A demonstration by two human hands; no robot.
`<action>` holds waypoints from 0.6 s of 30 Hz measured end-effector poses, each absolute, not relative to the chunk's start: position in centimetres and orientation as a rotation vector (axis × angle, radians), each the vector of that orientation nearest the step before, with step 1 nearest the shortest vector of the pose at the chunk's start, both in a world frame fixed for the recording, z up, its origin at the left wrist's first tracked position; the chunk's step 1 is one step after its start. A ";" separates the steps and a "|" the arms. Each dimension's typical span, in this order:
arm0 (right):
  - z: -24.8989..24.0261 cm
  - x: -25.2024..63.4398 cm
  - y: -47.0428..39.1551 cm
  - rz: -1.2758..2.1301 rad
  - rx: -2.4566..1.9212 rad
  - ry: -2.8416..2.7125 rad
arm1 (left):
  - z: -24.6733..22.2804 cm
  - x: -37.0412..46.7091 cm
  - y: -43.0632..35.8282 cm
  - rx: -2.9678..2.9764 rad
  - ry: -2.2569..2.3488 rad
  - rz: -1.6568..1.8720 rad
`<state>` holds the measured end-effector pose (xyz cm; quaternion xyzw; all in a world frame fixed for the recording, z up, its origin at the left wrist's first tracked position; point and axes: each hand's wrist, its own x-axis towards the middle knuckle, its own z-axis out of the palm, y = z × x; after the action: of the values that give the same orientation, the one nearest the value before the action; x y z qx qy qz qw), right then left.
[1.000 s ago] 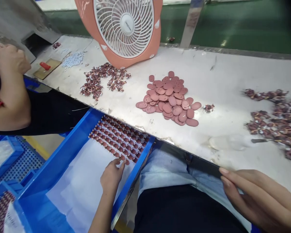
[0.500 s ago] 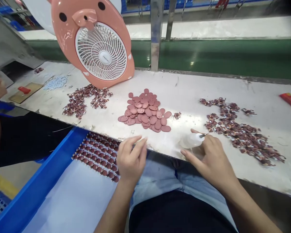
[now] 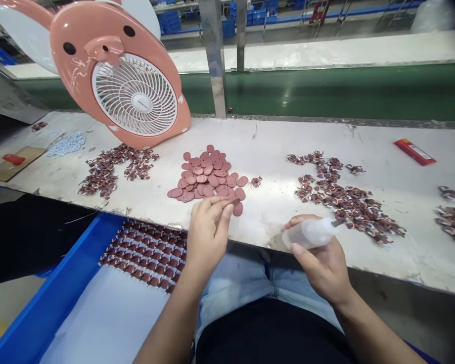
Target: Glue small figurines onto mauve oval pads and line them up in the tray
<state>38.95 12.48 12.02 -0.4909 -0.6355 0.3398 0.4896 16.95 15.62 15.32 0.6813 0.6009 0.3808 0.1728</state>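
Observation:
My left hand (image 3: 209,227) is at the near edge of a pile of reddish-brown oval pieces (image 3: 213,172). Its thumb and fingers pinch one oval piece (image 3: 235,201), seen nearly edge-on. In my right hand (image 3: 324,263) lies a translucent white squeeze bottle (image 3: 307,233), tilted, its thin dark tip pointing right. The fingers wrap round the bottle above the bench edge. Between the pile and the bottle sits a single small brown figure piece (image 3: 256,181). Beyond my right hand spreads a heap of small brown figure pieces (image 3: 345,199).
A pink animal-shaped fan (image 3: 136,96) stands at the back left, with another brown heap (image 3: 102,169) before it. A blue tray (image 3: 60,293) holds rows of brown pieces on white sheet. A red packet (image 3: 415,152) lies right. Behind the bench (image 3: 265,141) runs a green belt (image 3: 326,93).
My left hand has moved up to the pile and closed on an oval piece. The right hand has turned the bottle so more of it shows. The view has shifted right.

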 end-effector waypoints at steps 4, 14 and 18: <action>13.5 37.8 12.6 1.120 -1.103 -1.421 | 17.1 18.5 12.4 1.513 1.285 0.994; 16.2 39.4 13.2 1.751 -0.837 -1.592 | 14.7 19.2 10.8 0.831 0.804 0.554; 16.5 39.5 12.9 1.841 -0.820 -1.630 | 12.5 19.7 10.6 0.614 0.658 0.492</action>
<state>39.50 12.93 16.53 -0.3044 -0.6053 0.6837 0.2712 19.70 10.56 12.47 0.2937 0.3145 0.2353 0.8714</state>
